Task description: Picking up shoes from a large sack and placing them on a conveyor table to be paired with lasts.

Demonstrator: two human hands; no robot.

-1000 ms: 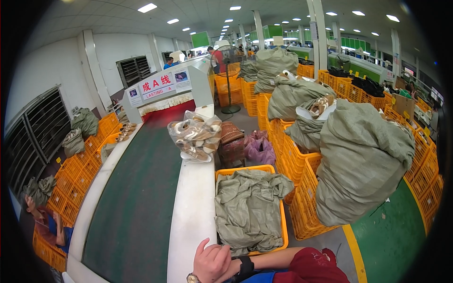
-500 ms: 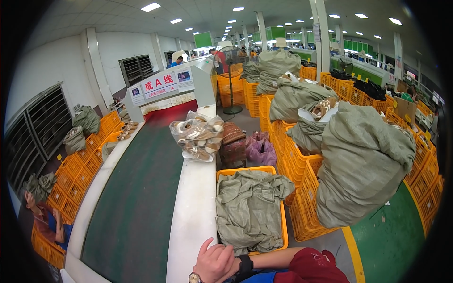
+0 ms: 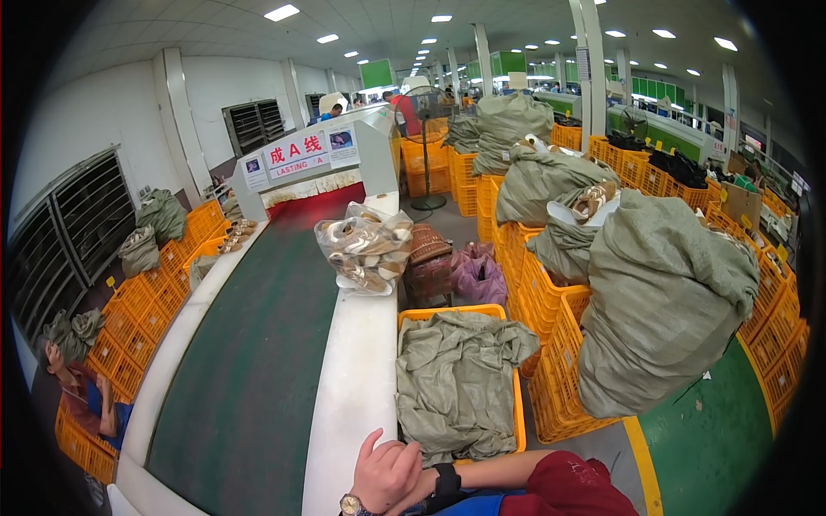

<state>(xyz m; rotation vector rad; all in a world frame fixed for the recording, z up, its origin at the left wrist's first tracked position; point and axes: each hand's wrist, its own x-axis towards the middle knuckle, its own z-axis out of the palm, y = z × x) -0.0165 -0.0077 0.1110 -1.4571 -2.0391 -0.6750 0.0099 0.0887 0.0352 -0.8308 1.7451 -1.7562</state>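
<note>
At the lower edge, my left hand (image 3: pixel 385 473) rests across my right hand (image 3: pixel 419 492), fingers curled inward and one digit raised. It appears to hold no object. My left hand lies over my right one and hides most of its fingers. Nearest to them are the white ledge (image 3: pixel 351 378) of a dark green conveyor belt (image 3: pixel 249 344) and, just beyond, an orange crate (image 3: pixel 519 404) with a crumpled grey-green woven sack (image 3: pixel 456 378) in it. Farther along the ledge sits a clear plastic bag of brown and white shoes (image 3: pixel 366 248), apart from my hands.
Stacked orange crates (image 3: pixel 559 361) with bulging woven sacks (image 3: pixel 671 292) stand on the right. Behind the near crate are a brown stool-like object (image 3: pixel 428 262) and a purple bag (image 3: pixel 478 273). A pedestal fan (image 3: pixel 426 129) stands farther back. A person (image 3: pixel 90 396) sits at the left.
The view has tilted slightly, shifting the scene a little. My hands stay together at the lower edge, with only a small shift of the left one. The shoe bag stays on the ledge.
</note>
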